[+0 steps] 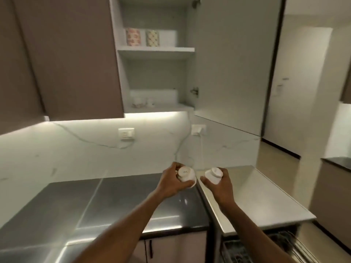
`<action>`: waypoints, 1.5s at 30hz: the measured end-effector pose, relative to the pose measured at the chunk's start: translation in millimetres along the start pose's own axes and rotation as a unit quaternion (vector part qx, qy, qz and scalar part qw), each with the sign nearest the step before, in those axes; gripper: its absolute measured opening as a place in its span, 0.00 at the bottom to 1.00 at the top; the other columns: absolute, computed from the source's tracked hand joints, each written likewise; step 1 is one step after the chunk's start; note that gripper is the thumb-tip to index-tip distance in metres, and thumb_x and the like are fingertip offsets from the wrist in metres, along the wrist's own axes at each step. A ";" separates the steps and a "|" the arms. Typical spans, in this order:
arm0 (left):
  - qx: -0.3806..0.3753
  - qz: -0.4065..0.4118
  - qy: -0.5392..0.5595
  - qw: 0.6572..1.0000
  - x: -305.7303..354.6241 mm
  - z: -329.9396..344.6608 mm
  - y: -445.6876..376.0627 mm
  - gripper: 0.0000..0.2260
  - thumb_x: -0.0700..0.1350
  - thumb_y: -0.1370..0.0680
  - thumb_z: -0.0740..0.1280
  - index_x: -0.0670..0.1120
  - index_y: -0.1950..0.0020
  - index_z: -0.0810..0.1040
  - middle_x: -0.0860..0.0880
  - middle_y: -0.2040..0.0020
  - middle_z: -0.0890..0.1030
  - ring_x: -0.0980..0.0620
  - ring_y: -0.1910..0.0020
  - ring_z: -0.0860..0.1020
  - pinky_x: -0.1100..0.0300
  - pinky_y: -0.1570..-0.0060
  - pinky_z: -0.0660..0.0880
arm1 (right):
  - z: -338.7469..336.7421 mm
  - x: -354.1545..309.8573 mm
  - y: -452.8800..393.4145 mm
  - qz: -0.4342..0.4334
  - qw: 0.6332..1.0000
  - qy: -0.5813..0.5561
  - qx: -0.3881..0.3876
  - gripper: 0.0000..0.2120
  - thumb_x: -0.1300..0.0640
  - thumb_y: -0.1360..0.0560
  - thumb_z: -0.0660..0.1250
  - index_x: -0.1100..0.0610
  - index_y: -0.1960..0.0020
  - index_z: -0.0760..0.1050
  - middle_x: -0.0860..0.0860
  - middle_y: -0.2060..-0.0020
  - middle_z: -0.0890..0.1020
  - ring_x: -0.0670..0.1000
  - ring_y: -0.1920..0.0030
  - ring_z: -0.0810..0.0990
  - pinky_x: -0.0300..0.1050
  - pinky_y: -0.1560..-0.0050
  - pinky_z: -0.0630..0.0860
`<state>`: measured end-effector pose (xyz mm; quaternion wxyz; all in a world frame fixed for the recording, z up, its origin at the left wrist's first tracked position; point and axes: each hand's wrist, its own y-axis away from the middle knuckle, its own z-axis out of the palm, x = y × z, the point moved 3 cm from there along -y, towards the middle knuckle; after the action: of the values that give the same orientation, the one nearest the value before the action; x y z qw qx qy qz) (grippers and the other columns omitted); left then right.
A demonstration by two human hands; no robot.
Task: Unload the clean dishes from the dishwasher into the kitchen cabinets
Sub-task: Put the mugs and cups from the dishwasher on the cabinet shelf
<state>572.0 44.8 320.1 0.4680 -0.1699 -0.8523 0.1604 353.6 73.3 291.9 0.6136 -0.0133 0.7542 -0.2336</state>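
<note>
We hold two small white cups, bases up, above the tabletop (117, 202): left hand (171, 182) wrapped round the left cup (185, 176), right hand (221, 184) round the right cup (213, 175). They look light, glazed and breakable, so we grip the walls.

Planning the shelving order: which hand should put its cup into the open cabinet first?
Left, probably: the left hand with its small white ceramic cup is nearer the open wall cabinet's bottom shelf than the right hand.
</note>
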 end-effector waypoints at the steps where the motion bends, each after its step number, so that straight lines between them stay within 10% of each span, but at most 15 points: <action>1: 0.025 -0.010 0.006 1.000 -4.7 -23.1 -5.7 0.29 0.59 0.38 0.83 0.55 0.41 0.77 0.59 0.49 0.83 0.63 0.51 0.81 0.71 0.54 0.76 | 20.9 -11.7 -10.5 -0.016 1.000 0.007 -0.022 0.29 0.46 0.34 0.84 0.46 0.39 0.72 0.43 0.48 0.82 0.44 0.48 0.81 0.43 0.48 0.78; 6: 0.085 -0.028 0.079 0.993 -16.3 -111.1 -45.3 0.23 0.54 0.27 0.78 0.55 0.33 0.77 0.52 0.41 0.81 0.51 0.46 0.83 0.53 0.53 0.85 | 118.4 -75.6 -74.8 -0.111 0.988 0.042 -0.098 0.28 0.42 0.31 0.81 0.44 0.37 0.73 0.42 0.43 0.81 0.46 0.44 0.80 0.48 0.39 0.78; 11: 0.149 -0.040 0.183 0.971 -34.5 -179.8 -114.2 0.16 0.49 0.21 0.72 0.52 0.35 0.76 0.46 0.40 0.80 0.43 0.43 0.81 0.55 0.56 0.83 | 194.5 -129.0 -150.6 -0.154 0.981 0.000 -0.114 0.29 0.35 0.32 0.79 0.44 0.37 0.75 0.41 0.43 0.82 0.45 0.43 0.81 0.49 0.40 0.80; 15: 0.183 -0.070 0.218 0.956 -51.8 -212.3 -191.0 0.37 0.64 0.39 0.83 0.52 0.36 0.75 0.47 0.40 0.82 0.47 0.45 0.84 0.55 0.51 0.83 | 230.9 -148.0 -215.9 -0.158 0.983 -0.019 -0.087 0.31 0.34 0.34 0.80 0.45 0.36 0.76 0.41 0.45 0.83 0.44 0.44 0.82 0.49 0.41 0.81; 22: 0.147 -0.025 0.107 0.983 -48.7 -211.6 -310.6 0.35 0.61 0.38 0.85 0.50 0.39 0.73 0.55 0.46 0.83 0.59 0.51 0.83 0.67 0.61 0.80 | 248.0 -158.5 -315.3 -0.143 0.989 0.010 -0.028 0.32 0.33 0.37 0.81 0.47 0.39 0.78 0.42 0.49 0.85 0.42 0.48 0.83 0.41 0.51 0.81; 32: 0.145 0.124 -0.113 0.975 -11.8 -213.5 -434.3 0.35 0.78 0.45 0.75 0.58 0.47 0.80 0.62 0.51 0.83 0.58 0.50 0.80 0.55 0.49 0.79 | 236.2 -157.0 -445.9 -0.133 0.984 0.099 0.066 0.29 0.42 0.35 0.83 0.52 0.38 0.80 0.47 0.49 0.85 0.50 0.47 0.84 0.44 0.48 0.79; 45: 0.050 -0.052 -0.341 0.937 -42.3 -186.2 -520.9 0.40 0.79 0.54 0.63 0.53 0.53 0.79 0.56 0.55 0.82 0.51 0.46 0.79 0.46 0.40 0.69 | 258.2 -121.1 -498.5 -0.130 0.948 0.291 0.018 0.35 0.29 0.36 0.75 0.50 0.39 0.74 0.47 0.48 0.85 0.52 0.47 0.85 0.47 0.50 0.81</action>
<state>679.4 -416.6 609.0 0.1650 -0.0371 -0.9592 0.2268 491.2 -420.2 551.5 0.3315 -0.0315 0.8874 -0.3187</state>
